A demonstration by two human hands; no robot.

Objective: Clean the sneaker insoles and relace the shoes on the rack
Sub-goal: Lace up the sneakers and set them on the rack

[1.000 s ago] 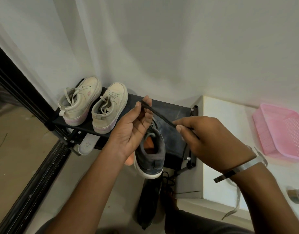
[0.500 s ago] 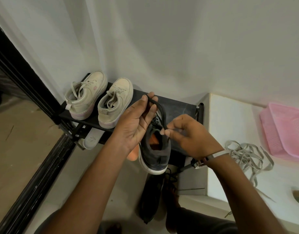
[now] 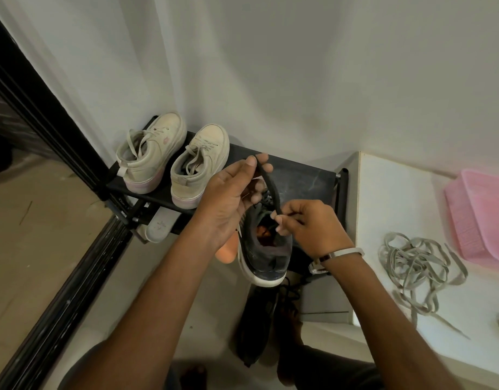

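Note:
A dark grey sneaker [image 3: 266, 257] with a white sole hangs in front of the black shoe rack [image 3: 299, 178], heel toward me. My left hand [image 3: 231, 198] pinches the upper end of its black lace [image 3: 271, 190] between thumb and forefinger. My right hand [image 3: 310, 225] pinches the lower part of the same lace just above the shoe's opening. The lace arcs between the two hands. An orange lining shows inside the shoe. Two beige sneakers [image 3: 172, 159] with pink soles stand laced on the rack's left half.
A tangle of grey laces [image 3: 417, 266] lies on the white ledge [image 3: 389, 198] at right, beside a pink plastic basket [image 3: 479, 218]. A white insole [image 3: 158, 228] pokes out under the rack. Another dark shoe [image 3: 256, 327] lies on the floor below. A black door frame [image 3: 45, 130] runs along the left.
My right hand has come in from the right, toward the shoe's opening, so the taut lace now bends into an arc. The left hand keeps its pinch on the lace end.

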